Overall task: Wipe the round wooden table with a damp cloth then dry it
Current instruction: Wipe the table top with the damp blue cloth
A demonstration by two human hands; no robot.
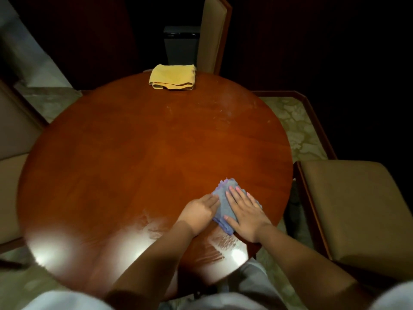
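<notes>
Both hands are on the blue cloth, which lies on the near right part of the round wooden worktop, close to the edge nearest the person. The right hand lies flat on top of it, fingers straight and pointing away, pressing down. The left hand meets the cloth's left edge with its fingers extended against or slightly under the fabric; whether they pinch it I cannot tell.

The cloth is bunched into a rough oblong, its long axis running from near right to far left of the hands. Most of the bare surface lies ahead and to the left, so the coming strokes likely push away and leftward, with the right hand doing the pressing.

Near the cloth, streaked damp marks show on the glossy, reddish wood (bright reflections make them stand out). The cloth looks soft and nubby, with a frayed far edge.

A folded yellow cloth sits well apart at the far edge, probably for drying.
</notes>
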